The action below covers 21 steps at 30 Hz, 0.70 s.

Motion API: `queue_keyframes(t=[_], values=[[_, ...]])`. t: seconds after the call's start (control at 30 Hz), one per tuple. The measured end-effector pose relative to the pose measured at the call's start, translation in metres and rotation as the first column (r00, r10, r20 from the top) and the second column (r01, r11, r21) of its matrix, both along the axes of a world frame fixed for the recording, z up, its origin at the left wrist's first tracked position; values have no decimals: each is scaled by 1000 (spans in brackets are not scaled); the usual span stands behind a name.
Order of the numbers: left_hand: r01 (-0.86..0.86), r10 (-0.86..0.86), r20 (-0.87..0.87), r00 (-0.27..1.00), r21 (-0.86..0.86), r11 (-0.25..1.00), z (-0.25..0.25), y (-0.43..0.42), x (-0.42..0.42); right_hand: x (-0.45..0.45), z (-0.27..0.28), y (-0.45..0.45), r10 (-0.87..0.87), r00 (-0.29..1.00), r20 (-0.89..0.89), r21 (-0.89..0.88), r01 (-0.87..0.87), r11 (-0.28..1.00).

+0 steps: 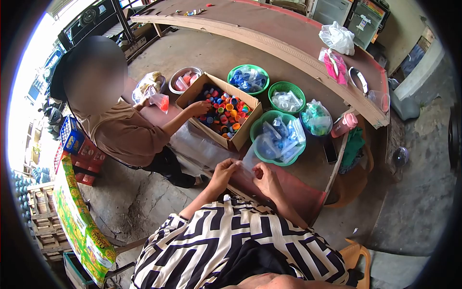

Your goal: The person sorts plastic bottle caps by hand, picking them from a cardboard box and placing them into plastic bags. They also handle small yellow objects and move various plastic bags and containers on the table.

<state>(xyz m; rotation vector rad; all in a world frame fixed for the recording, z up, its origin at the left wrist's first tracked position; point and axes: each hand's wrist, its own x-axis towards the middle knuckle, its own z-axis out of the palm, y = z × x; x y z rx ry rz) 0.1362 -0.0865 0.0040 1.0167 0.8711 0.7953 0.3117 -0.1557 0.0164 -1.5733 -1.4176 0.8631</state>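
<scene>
Between my two hands hangs a small clear plastic bag, apparently without contents. My left hand pinches one side of it, and the fingers of my right hand are closed on the other side. Just beyond stands a green basket with several filled clear bags of blue and white pieces. To its left, a cardboard box holds many bottle caps in red, orange, blue and other colours. A co-worker's hand reaches into that box.
Beyond the box are a green basket of blue bags, another with white pieces and a bowl with turquoise bags. A phone and a pink bottle lie at the right edge. The co-worker sits on the left.
</scene>
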Motion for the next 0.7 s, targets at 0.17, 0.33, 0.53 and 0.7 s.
queue_keyframes(t=[0.17,0.33,0.53,0.7], values=[[47,102,305,947,-444,895,4,-6,-5,-2,-8,-1,46,998,46,12,-46,999],[100,46,310,950,-441,892,-15,-6,-21,-15,-23,4,19,880,-475,-15,-29,999],[128,107,449,887,-462,878,-10,-7,-22,-16,-5,9,-164,246,-955,-189,-82,979],[237,112,562,819,-510,827,14,-6,-24,-12,-17,21,-120,93,-988,-124,-41,991]])
